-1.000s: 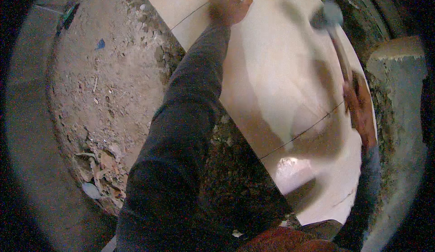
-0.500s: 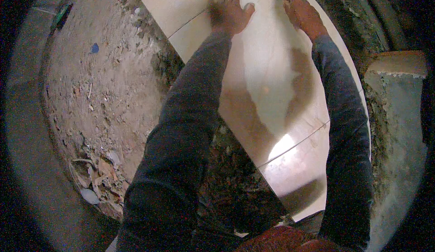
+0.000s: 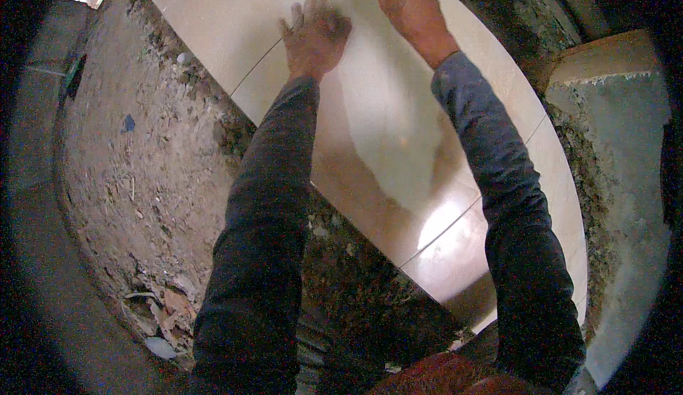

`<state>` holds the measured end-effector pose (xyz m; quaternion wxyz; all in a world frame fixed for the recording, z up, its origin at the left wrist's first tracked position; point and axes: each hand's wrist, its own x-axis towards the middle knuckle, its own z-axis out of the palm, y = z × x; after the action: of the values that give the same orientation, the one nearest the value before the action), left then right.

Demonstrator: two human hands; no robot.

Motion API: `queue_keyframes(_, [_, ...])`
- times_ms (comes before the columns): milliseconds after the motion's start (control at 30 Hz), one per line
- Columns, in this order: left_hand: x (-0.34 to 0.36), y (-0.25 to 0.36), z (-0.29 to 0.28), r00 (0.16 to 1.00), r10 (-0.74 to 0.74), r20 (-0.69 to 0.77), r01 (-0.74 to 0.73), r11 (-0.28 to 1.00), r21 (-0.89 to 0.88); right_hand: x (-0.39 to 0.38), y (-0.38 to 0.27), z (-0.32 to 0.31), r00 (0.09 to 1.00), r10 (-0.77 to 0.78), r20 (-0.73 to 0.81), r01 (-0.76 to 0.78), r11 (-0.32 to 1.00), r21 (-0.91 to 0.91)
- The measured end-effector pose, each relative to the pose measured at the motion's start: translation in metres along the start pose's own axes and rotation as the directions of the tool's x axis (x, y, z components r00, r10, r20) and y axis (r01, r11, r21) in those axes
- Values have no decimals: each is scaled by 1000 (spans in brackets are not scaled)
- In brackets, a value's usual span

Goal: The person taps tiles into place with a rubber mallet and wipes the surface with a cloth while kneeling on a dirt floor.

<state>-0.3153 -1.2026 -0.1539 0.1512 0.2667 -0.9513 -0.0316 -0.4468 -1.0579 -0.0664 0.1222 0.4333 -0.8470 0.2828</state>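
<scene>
Pale, glossy floor tiles [image 3: 199, 11] with dark joint lines run diagonally through the upper middle and right. My left hand [image 3: 313, 39] rests palm down on them across a joint, fingers apart and holding nothing. To its right and farther forward, my right hand [image 3: 411, 12] grips the handle of a mallet, whose head is out of view past the upper edge. Both forearms wear dark grey sleeves. Light glares off the lower tiles, and shadows fall across them.
Rough dirt [image 3: 121, 167] borders the tiles on the left, with broken debris [image 3: 171, 310] low down and a grey wall [image 3: 43, 125] beyond. A concrete step [image 3: 608, 146] stands at the right. Dark rubble runs beneath my forearms, along the tile edge.
My right hand has travelled from the right side up to the top, carrying the mallet out of view. My left hand appears lower and farther left; the whole view has shifted slightly.
</scene>
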Motion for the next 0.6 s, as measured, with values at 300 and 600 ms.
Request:
queue_keyframes(300, [2,2,7,1000,20,-17,-20,999,47,12,29,-1,988,108,112,-118,989,91])
queue_keyframes(600, [5,4,13,993,32,-112,-38,998,-51,16,22,-26,847,264,461,-351,930,113])
